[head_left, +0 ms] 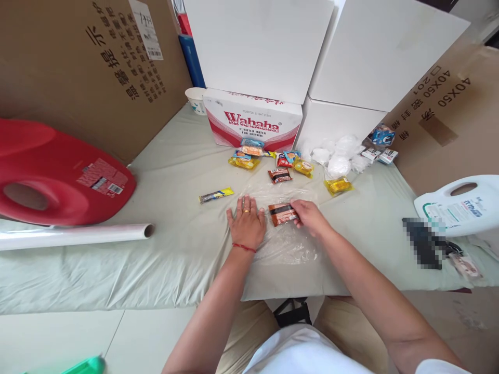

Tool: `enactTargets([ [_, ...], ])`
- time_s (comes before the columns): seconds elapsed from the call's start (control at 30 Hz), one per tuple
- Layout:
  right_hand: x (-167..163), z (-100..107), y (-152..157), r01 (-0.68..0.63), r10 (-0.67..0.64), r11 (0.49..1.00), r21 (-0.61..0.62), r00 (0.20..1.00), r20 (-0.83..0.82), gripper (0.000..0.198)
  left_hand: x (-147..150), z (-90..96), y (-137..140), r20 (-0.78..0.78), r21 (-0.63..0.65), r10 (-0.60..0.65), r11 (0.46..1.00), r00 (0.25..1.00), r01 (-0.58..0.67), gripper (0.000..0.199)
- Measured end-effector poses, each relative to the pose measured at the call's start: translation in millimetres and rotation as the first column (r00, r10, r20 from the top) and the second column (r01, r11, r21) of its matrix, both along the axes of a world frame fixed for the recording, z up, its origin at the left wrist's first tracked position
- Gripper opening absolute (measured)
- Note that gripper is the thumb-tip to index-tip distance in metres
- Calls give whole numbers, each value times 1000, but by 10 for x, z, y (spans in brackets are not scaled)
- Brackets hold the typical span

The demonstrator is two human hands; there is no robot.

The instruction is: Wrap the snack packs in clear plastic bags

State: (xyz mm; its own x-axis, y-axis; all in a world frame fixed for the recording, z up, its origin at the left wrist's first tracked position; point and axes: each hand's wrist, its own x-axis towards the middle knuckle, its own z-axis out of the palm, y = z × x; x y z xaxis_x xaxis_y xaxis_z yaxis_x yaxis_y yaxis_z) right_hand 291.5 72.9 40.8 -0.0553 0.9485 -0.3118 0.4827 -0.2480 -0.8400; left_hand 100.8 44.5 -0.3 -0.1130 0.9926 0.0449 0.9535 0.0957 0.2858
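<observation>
Brown packet (281, 213): one, end gripped between right hand's (311, 216) thumb and fingers, above clear plastic (286, 248). Left hand (247, 227): palm down, fingers slightly spread, gripping nothing, at the plastic's left edge. Slim yellow-ended packet (216, 195): just beyond left fingertips, leftward. Handling: light end-pinch likely best; steady left palm should keep plastic flat.

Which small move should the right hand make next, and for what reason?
Probably lay the brown packet flat on the clear film: the right hand holds it over the film, and the left hand lies flat at the film's edge.
</observation>
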Motion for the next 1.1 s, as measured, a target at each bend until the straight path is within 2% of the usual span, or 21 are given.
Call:
enactTargets([
  [0.03, -24, -7, -18, -49, 35, 996, 74, 982, 186, 44, -7, 8, 1, 2, -4, 5, 1000, 1000, -5, 61],
  [0.07, -25, -8, -32, -107, 45, 983, 149, 928, 370, 42, -14, 14, 2, 3, -8, 7, 1000, 1000, -7, 60],
  [0.13, 22, 5, -47, -235, 34, 938, 257, 797, 603, 38, -27, 19, 3, 4, -14, 2, 1000, 1000, -2, 59],
  [0.2, 89, 23, -39, -370, 104, 881, 294, 758, 643, 36, -36, 15, 3, 3, -17, -8, 1000, 1000, 8, 59],
  [0.27, 129, 32, -1, -518, 269, 807, 285, 751, 604, 39, -39, 8, 3, 3, -15, -10, 1000, 1000, 10, 59],
  [0.33, 124, 32, 55, -628, 411, 736, 252, 711, 570, 50, -38, 6, 2, 7, -11, -5, 1000, 1000, 5, 59],
  [0.4, 94, 31, 111, -676, 476, 710, 200, 669, 572, 57, -40, 9, 1, 15, -6, 1, 1000, 1000, -1, 59],
  [0.47, 72, 35, 146, -683, 484, 715, 154, 641, 596, 59, -47, 11, 0, 28, 8, 6, 1000, 1000, -6, 58],
  [0.53, 75, 40, 154, -654, 452, 744, 136, 643, 619, 56, -58, 10, -1, 39, 23, 15, 1000, 999, -16, 57],
  [0.67, 96, 16, 91, -521, 332, 825, 220, 760, 559, 52, -77, -6, 0, 37, 24, 27, 999, 999, -28, 55],
  [0.73, 71, -17, 30, -499, 317, 822, 275, 801, 508, 55, -81, -16, 3, 35, 25, 25, 999, 999, -26, 56],
  [0.87, 6, -82, -74, -599, 408, 755, 267, 747, 524, 54, -84, -26, 12, 43, 27, 32, 999, 999, -33, 56],
  [0.93, 26, -89, -52, -618, 435, 733, 283, 747, 503, 49, -86, -24, 15, 49, 20, 36, 999, 998, -37, 56],
  [1.03, 120, -52, 166, -562, 345, 759, 328, 775, 529, 36, -92, -21, 17, 57, 19, 32, 999, 998, -33, 55],
  [1.1, 169, -10, 431, -513, 214, 794, 326, 738, 640, 33, -97, -22, 18, 62, 25, 34, 999, 997, -36, 55],
])
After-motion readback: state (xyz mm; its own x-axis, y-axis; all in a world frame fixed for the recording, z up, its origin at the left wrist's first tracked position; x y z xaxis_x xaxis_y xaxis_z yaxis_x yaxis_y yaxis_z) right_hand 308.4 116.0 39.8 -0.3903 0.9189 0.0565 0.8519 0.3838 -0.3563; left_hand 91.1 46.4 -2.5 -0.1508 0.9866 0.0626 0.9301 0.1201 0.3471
